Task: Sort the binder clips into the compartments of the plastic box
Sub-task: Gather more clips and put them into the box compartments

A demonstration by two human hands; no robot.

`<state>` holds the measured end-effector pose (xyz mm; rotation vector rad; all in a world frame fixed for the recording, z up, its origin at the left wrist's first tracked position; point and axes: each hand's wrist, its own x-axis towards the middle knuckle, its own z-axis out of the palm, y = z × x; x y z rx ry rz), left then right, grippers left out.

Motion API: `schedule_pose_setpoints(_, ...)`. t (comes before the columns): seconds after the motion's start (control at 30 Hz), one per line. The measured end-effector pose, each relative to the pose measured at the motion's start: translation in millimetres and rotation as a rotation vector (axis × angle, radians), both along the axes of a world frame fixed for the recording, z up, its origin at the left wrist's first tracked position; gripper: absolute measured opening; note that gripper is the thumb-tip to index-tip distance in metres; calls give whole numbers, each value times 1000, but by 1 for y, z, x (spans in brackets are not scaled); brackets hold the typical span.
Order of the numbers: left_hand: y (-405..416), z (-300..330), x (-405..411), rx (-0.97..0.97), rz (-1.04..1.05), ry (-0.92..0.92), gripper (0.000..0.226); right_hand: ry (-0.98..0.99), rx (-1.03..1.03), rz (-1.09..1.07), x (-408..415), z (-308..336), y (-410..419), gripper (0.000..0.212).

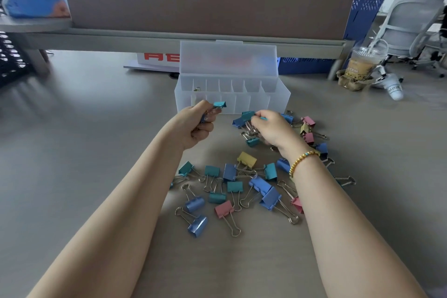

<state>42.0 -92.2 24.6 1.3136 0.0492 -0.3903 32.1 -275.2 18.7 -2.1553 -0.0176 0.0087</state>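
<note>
teal is the colour of the binder clip (pixel 219 104) we hold up in our left hand (pixel 197 126). our fingers (pixel 210 113) are curled tight round its wire handles, and the teal part sticks out past our fingertips, just in front of the plastic box (pixel 232 94). there looks to be more metal tucked inside that fist, but we cannot tell what.

our right hand (pixel 273 128) is down on the far part of the pile of binder clips (pixel 242 176). its fingers are bent and pinch something thin and teal at the tips. a teal clip (pixel 248 115) and a dark blue clip (pixel 238 122) lie right by those fingertips. we cannot tell if the fingers hold one of them. a gold bead bracelet (pixel 301 161) is on that wrist.

the box is see-through plastic. it sits on the grey tabletop (pixel 96 143), just past our hands, with its lid (pixel 228 59) standing open at the back. it has two rows of small compartments. one small thing sits in a back compartment near the left end.

the rest of the clips lie loose on the tabletop between our arms and under our right wrist. they are blue, teal, pink and yellow. a yellow clip (pixel 246 159) lies near the middle and a pink clip (pixel 223 208) lies closer to us.

a drink cup (pixel 361 65) in a cardboard holder stands far off to the right.
</note>
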Motion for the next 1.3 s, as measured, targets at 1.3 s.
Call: schedule_pose_setpoints(1.3,46,50,120,-104,451,-133,27,87,582,-37,159,44,131,24)
